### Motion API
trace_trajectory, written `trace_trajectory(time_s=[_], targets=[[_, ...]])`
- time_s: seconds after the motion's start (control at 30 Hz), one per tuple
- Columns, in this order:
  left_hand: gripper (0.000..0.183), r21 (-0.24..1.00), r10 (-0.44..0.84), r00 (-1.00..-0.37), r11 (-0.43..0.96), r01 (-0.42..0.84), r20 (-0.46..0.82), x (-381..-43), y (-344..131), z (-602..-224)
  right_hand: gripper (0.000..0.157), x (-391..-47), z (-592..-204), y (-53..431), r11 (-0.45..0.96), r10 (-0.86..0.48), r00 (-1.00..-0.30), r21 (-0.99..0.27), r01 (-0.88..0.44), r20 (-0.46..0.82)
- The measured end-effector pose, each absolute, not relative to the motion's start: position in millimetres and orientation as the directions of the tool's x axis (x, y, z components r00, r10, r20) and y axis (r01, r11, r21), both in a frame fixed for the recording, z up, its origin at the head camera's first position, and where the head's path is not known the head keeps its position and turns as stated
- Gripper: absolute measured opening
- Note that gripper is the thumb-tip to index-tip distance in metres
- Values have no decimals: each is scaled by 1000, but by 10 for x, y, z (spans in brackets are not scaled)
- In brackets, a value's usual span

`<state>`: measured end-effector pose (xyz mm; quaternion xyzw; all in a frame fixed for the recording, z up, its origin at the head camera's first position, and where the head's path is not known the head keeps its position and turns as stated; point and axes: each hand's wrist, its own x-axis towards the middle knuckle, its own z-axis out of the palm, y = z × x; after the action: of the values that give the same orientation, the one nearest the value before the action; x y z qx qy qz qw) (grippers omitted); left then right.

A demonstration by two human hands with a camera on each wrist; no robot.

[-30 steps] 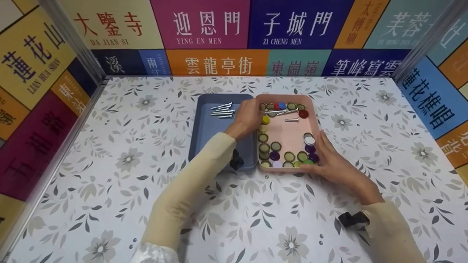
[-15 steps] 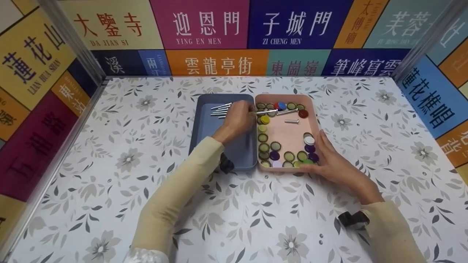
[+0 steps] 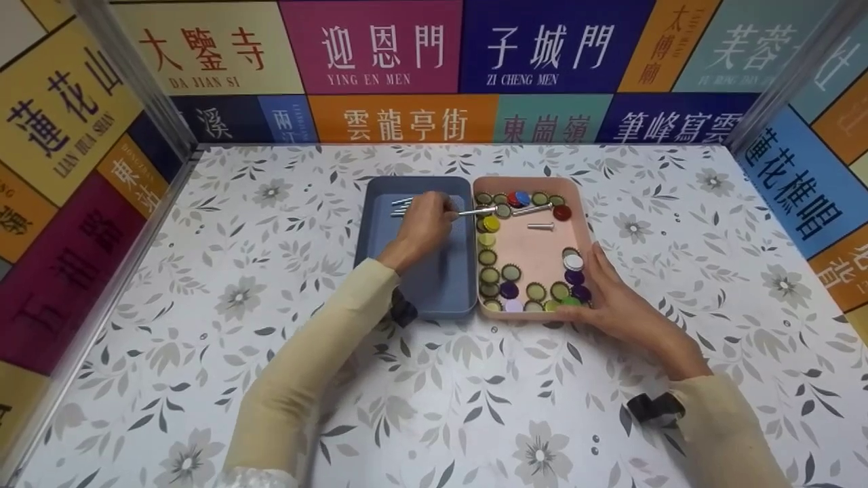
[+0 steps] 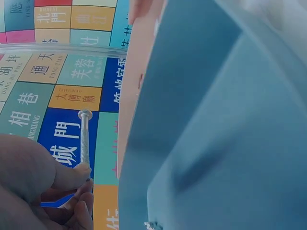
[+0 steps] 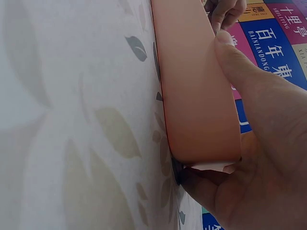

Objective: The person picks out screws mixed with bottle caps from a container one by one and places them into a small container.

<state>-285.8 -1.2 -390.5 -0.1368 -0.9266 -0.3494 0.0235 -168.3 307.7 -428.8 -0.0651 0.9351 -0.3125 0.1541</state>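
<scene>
My left hand (image 3: 422,227) is above the blue tray (image 3: 458,291) and pinches a silver screw (image 4: 85,139) by its lower end between thumb and fingertips. The screw's head points right, over the rim between the trays. My right hand (image 3: 620,308) holds the near right corner of the pink tray (image 5: 196,91), thumb at the front and fingers along the right side. Inside the pink tray lie two more screws (image 3: 540,226) and several bottle caps (image 3: 510,272). Several screws (image 3: 401,202) lie in the blue tray, partly hidden behind my left hand.
The two trays stand side by side on a table (image 3: 237,298) with a leaf-and-flower cover. Panels with Chinese lettering (image 3: 386,47) wall in the back and both sides. A black strap (image 3: 656,408) sits on the right wrist.
My left hand has drawn back left from the pink tray to above the blue tray, bringing the screw along. The right hand and both trays stay in place.
</scene>
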Motion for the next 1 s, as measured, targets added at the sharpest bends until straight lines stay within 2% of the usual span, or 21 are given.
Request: trace_trajectory(time_s=[0.33,0.67,1.0], targets=[[15,661,184,-973,714,229,138,-2882,-181,-3985,120,-1667,-4263,3088,798,-233,-944,-601,-49,-232],[12,642,191,-970,727,243,151,-2877,-345,-4094,123,-1679,-4298,3075,789,-227,-945,-613,-38,-234],[13,621,162,-979,757,203,123,-2880,-533,-4058,123,-1684,-4288,3072,787,-227,-944,-616,-33,-240]])
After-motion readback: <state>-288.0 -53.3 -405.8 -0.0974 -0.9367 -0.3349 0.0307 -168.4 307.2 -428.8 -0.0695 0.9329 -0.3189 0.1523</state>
